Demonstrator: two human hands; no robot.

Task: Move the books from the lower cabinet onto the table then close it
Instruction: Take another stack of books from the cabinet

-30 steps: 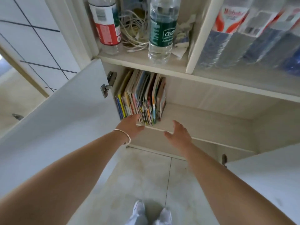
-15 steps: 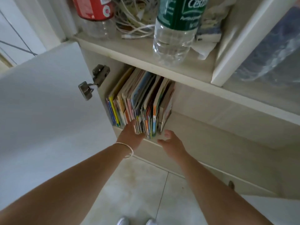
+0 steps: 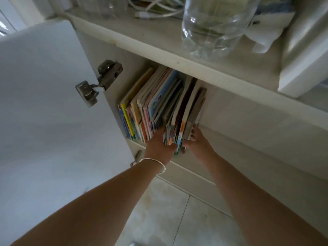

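Note:
A row of thin colourful books stands upright at the left end of the lower cabinet, leaning slightly right. My left hand, with a white bracelet on the wrist, has its fingers pushed in among the spines and its thumb curled under the right-hand bunch. My right hand grips that same bunch from its right side, fingers against the outermost book. The bunch sticks out a little past the shelf's front edge. The fingertips of both hands are hidden behind the books.
The white cabinet door stands wide open on the left, its metal hinge beside the books. On the shelf above sit a clear plastic bottle, tangled white cables and a crumpled cloth. Tiled floor lies below.
Both hands have closed in from the shelf edge onto the right-hand bunch of books, which has slid forward. The view has moved nearer to the cabinet.

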